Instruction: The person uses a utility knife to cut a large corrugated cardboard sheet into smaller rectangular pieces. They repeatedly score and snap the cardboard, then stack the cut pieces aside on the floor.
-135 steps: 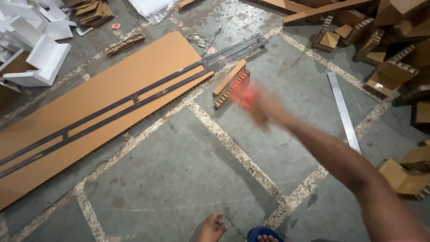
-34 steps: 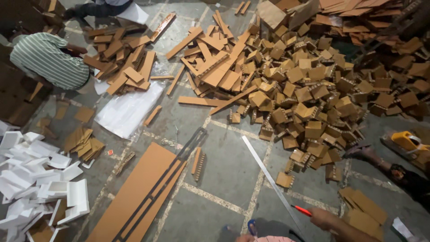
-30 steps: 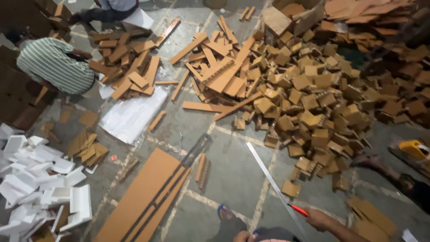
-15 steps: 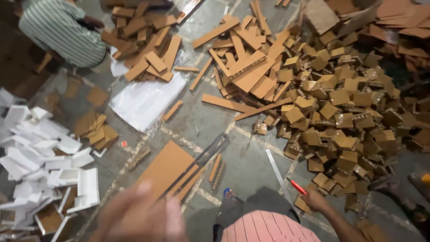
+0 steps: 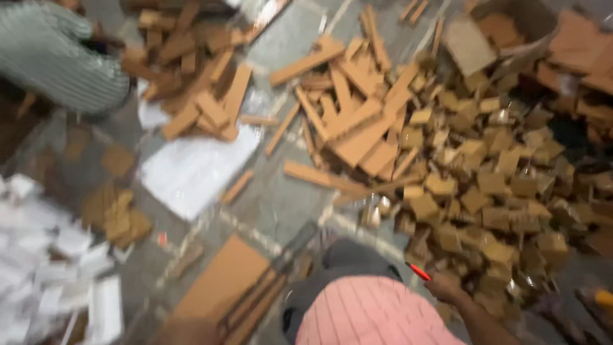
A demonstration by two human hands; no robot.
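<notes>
The whole picture is motion-blurred. My right hand [image 5: 447, 287] is low on the right, closed on a red pen [image 5: 419, 271] whose tip points up and left. It hovers at the near edge of a big heap of small cardboard blocks [image 5: 491, 185]. My pink striped shirt [image 5: 370, 316] and dark trousers [image 5: 351, 259] fill the bottom centre. A brown blur at the bottom edge [image 5: 185, 332] may be my left hand; its fingers cannot be made out. A flat cardboard sheet [image 5: 220, 281] crossed by dark metal strips [image 5: 281, 265] lies just left of my legs.
Long cardboard strips [image 5: 357, 121] are piled in the middle. A white sheet [image 5: 191, 169] lies on the floor. White foam pieces [image 5: 57, 275] cover the left. Another person in a green striped shirt [image 5: 57, 57] crouches at the upper left by more strips [image 5: 198, 96].
The view has swung up and away from the floor sheet toward the piles. My right hand has drawn in close to my body with the red pen. My left hand has dropped toward the bottom edge.
</notes>
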